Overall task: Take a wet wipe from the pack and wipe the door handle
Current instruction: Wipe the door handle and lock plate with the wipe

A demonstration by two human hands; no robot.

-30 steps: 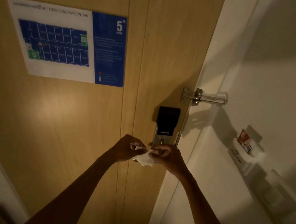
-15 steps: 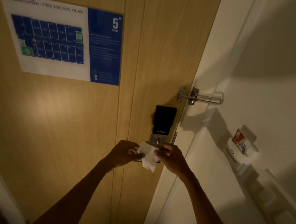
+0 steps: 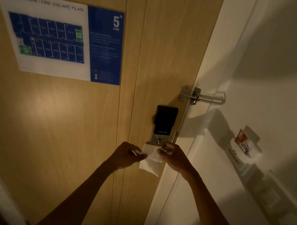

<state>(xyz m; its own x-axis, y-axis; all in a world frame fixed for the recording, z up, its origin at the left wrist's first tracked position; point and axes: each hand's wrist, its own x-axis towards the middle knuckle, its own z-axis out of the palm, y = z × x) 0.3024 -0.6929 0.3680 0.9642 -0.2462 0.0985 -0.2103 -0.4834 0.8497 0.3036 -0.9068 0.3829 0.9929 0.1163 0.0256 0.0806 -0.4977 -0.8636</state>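
Observation:
A white wet wipe (image 3: 150, 159) hangs spread open in front of the wooden door (image 3: 64, 128). My left hand (image 3: 126, 155) pinches its left edge and my right hand (image 3: 174, 159) pinches its upper right edge. Just above the hands sits the black and silver electronic lock plate (image 3: 163, 124). The wipe and hands hide the door handle. No wipe pack is in view.
A metal swing latch (image 3: 202, 97) bridges the door and the white frame (image 3: 188, 137). A fire escape plan poster (image 3: 58, 37) is on the door at upper left. A key card holder (image 3: 242, 147) and switches (image 3: 283, 213) are on the right wall.
The wipe was bunched small between both hands one second ago; it is now unfolded into a larger hanging sheet. The hands have moved slightly apart.

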